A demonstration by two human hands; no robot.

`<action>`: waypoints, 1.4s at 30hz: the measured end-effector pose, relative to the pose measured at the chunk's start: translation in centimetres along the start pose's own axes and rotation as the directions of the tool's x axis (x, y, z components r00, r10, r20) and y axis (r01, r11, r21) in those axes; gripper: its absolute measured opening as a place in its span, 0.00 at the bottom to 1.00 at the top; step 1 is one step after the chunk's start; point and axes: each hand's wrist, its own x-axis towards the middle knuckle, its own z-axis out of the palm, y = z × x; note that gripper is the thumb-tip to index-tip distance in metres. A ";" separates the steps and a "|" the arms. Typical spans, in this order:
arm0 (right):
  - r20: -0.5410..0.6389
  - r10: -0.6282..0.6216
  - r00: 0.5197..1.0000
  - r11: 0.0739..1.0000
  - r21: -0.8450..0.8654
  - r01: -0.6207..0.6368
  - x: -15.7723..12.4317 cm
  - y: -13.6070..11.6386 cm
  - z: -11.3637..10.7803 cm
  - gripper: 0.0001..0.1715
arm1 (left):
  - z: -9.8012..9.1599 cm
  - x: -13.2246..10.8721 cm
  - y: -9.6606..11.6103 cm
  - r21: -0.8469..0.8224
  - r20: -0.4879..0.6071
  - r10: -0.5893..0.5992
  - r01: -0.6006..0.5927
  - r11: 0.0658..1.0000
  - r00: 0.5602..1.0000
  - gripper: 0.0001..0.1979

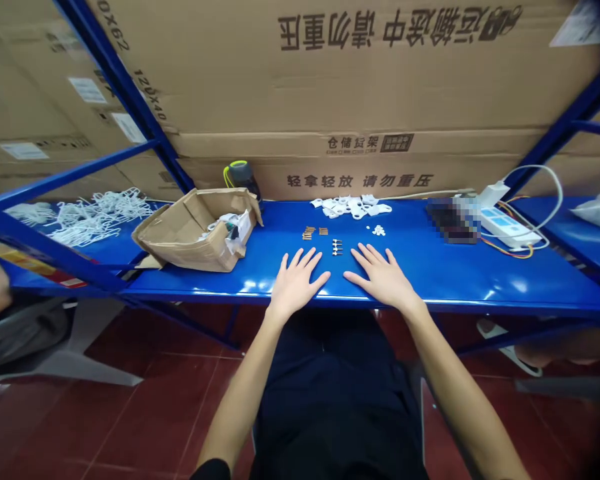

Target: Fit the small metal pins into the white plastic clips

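My left hand (296,282) lies flat on the blue metal shelf top (460,270), fingers spread and holding nothing. My right hand (381,275) rests the same way to its right, palm down and fingers apart. Between and just beyond them sits a short column of small metal pins with pale collars (337,247). Several small copper-coloured pieces (309,233) lie past my left fingertips. Beyond my right fingertips is a little heap of tiny white pieces (379,231). Farther back spreads a pile of white plastic parts (351,207).
An open cardboard box (190,233) with mixed items stands at left, a dark bottle (244,177) behind it. White hangers (97,217) lie farther left. At right are a power strip (511,228) with cables and a blurred dark object (450,220). Blue uprights and cardboard enclose the back.
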 end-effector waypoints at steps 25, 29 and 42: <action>0.062 0.017 0.998 0.998 -0.054 -0.014 0.1 -0.1 -0.1 0.52 | 0.2 0.0 0.1 -0.028 -0.023 -0.002 0.001 1.000 1.000 0.31; 0.096 0.032 0.995 0.997 -0.073 -0.025 0.2 -0.3 -0.2 0.53 | 0.1 0.0 0.2 -0.010 -0.008 -0.010 0.010 1.000 1.000 0.32; 0.090 0.012 0.996 0.994 0.106 -0.021 2.5 -1.7 -0.3 0.54 | 0.0 -0.1 0.2 -0.053 -0.037 -0.059 0.057 0.997 0.998 0.33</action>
